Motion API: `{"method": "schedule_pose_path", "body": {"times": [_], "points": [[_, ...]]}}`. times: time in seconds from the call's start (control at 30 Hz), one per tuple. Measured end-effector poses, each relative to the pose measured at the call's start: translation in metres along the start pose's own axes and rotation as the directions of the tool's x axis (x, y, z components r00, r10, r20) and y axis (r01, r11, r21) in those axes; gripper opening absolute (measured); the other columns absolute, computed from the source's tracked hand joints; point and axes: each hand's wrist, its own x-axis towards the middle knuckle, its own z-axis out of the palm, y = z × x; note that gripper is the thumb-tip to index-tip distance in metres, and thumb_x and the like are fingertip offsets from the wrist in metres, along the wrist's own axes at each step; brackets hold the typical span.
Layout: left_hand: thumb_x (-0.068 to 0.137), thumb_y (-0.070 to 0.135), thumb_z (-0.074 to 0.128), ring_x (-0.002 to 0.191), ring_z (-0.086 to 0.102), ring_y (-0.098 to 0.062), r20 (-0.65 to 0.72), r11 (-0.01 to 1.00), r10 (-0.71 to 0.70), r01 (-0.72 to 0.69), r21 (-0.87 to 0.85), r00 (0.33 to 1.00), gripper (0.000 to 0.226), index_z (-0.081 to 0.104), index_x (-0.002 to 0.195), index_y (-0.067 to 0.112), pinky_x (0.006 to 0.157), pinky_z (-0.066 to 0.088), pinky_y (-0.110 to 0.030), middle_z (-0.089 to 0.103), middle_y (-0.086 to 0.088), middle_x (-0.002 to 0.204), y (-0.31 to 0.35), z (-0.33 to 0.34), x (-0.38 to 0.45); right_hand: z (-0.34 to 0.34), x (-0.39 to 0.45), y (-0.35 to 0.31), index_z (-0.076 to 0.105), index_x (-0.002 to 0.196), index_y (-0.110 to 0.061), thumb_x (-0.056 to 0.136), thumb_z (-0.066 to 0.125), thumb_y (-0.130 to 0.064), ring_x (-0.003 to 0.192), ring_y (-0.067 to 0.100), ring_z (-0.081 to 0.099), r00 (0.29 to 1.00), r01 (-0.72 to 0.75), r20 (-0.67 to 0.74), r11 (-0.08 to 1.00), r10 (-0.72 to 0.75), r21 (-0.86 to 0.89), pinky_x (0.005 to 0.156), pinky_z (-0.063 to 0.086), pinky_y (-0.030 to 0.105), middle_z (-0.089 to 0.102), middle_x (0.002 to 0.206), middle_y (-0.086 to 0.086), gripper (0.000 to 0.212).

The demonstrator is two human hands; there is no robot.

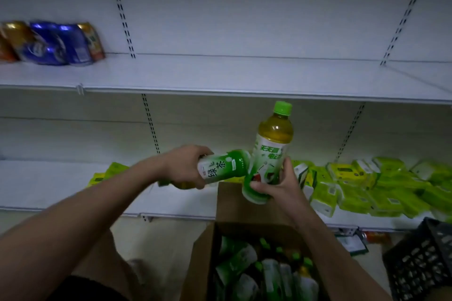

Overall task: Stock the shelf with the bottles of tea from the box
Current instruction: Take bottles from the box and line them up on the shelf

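Mid-transfer from where I watch: both hands carry a tea bottle, lifted out above the box at lower centre, neither shelved yet.

Left hand, fingers wrapped round a bottle lying sideways, base pointing right, cap end hidden under the hand. Right hand, fingers gripping the lower body of an upright bottle, slightly tilted, green cap up at frame centre. The two bottles touch or nearly touch where the sideways base meets the upright one; can't tell which.

More bottles lie jumbled in the open box at the bottom of the frame.

Next move, my call: carry both forward to a shelf. The lower shelf at mid-left is bare behind the hands; the upper shelf is bare across the centre. The sideways bottle needs turning cap-up before setting down. Risk: the bottles knock together.

Writing: sideways label reads 绿茶 in dark characters on white and green. Upright label has green characters on white, too blurred to read. No brand legible.

Also in view: green-yellow packs piled on the lower shelf at right, blue and orange bags at upper left, black crate at lower right.
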Motion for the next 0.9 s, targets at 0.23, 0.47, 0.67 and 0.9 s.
{"method": "schedule_pose_path", "body": {"times": [0.23, 0.47, 0.67, 0.9], "points": [[0.058, 0.029, 0.078, 0.099, 0.054, -0.021, -0.164, 0.91, 0.146, -0.067, 0.408, 0.976, 0.077, 0.052, 0.13, 0.031, 0.086, 0.05, -0.037, 0.044, 0.001, 0.109, 0.013, -0.143, -0.027, 0.035, 0.026, -0.106, 0.044, 0.124, -0.025, 0.063, 0.087, -0.006, 0.102, 0.004, 0.064, 0.971, 0.239, 0.034, 0.965, -0.237, -0.111, 0.086, 0.053, 0.027, 0.064, 0.113, -0.011, 0.077], [0.072, 0.021, 0.073, 0.11, 0.048, -0.019, -0.241, 0.663, 0.236, 0.025, 0.748, 0.941, 0.07, 0.046, 0.134, 0.039, 0.081, 0.049, -0.038, 0.049, 0.009, 0.12, 0.012, -0.225, -0.015, 0.07, 0.077, -0.182, 0.04, 0.123, -0.03, 0.065, 0.087, -0.015, 0.105, 0.015, 0.061, 0.949, 0.313, 0.044, 0.916, -0.312, -0.252, 0.09, 0.053, 0.035, 0.057, 0.121, -0.005, 0.077], [0.082, 0.019, 0.068, 0.124, 0.046, -0.021, -0.232, 0.451, 0.312, 0.071, 0.889, 0.921, 0.061, 0.047, 0.136, 0.039, 0.1, 0.04, -0.047, 0.054, 0.009, 0.134, 0.003, -0.255, 0.022, 0.105, 0.14, -0.204, 0.038, 0.122, -0.026, 0.065, 0.087, -0.012, 0.108, 0.023, 0.061, 0.951, 0.306, 0.049, 0.905, -0.305, -0.296, 0.096, 0.053, 0.043, 0.058, 0.124, 0.003, 0.077], [0.083, 0.017, 0.069, 0.132, 0.042, -0.026, -0.133, 0.186, 0.357, 0.07, 0.98, 0.925, 0.057, 0.051, 0.134, 0.034, 0.116, 0.021, -0.055, 0.055, 0.002, 0.135, -0.011, -0.261, 0.069, 0.13, 0.193, -0.182, 0.038, 0.122, -0.026, 0.069, 0.085, -0.016, 0.105, 0.02, 0.063, 0.97, 0.23, 0.128, 0.943, -0.204, -0.238, 0.094, 0.052, 0.038, 0.061, 0.122, 0.005, 0.072]]}}
